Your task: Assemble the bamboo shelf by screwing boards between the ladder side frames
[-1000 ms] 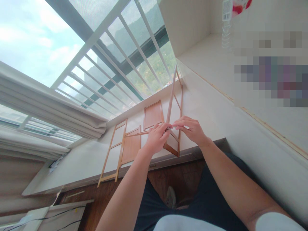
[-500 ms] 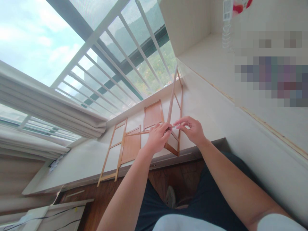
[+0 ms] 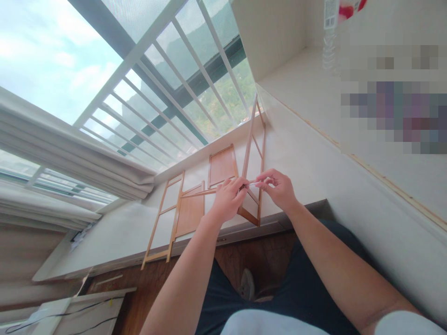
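My left hand (image 3: 229, 199) is closed around the end of a slim wooden rail (image 3: 199, 192), at the corner of an upright wooden frame (image 3: 247, 153). My right hand (image 3: 279, 187) is just to the right, its fingertips pinching a thin, shiny metal rod (image 3: 253, 183). The rod's other end meets the fingers of my left hand, which hide the joint there. Leftward, the rail runs to a ladder-like wooden frame (image 3: 177, 204). Behind that frame lies a wooden panel (image 3: 190, 211), and a second wooden panel (image 3: 222, 165) lies by the window.
The wooden parts rest on a white window ledge (image 3: 115, 237). Barred windows (image 3: 167, 93) and a gathered curtain (image 3: 104, 163) border it. A white wall (image 3: 314, 158) closes off the right side, with a clear plastic bottle (image 3: 330, 46) on the shelf above. Cables (image 3: 70, 314) cross a pale surface at lower left.
The fingers of my right hand have curled in and drawn slightly right, showing more of the metal rod. My left hand stays in place on the frame.
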Demonstrator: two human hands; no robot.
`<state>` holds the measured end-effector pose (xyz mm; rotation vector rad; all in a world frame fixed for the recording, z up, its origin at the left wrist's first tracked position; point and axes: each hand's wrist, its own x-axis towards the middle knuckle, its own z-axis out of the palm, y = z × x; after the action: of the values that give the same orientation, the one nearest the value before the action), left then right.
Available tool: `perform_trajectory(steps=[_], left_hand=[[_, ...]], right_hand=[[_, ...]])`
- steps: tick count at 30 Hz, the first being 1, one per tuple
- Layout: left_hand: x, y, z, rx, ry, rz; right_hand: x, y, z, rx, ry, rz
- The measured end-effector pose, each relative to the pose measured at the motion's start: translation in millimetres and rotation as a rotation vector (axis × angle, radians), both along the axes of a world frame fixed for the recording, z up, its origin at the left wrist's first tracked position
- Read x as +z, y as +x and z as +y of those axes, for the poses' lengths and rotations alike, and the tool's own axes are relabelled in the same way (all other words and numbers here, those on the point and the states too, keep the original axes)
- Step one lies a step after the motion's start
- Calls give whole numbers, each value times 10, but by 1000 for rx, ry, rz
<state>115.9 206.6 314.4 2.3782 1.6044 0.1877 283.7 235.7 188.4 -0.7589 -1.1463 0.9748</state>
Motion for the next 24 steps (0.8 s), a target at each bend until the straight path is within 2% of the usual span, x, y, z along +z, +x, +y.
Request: perform_trajectory(steps=[24], left_hand=[[-20, -24, 4, 0, -2, -11]], right_hand=[[-12, -2, -32, -18, -35, -8]])
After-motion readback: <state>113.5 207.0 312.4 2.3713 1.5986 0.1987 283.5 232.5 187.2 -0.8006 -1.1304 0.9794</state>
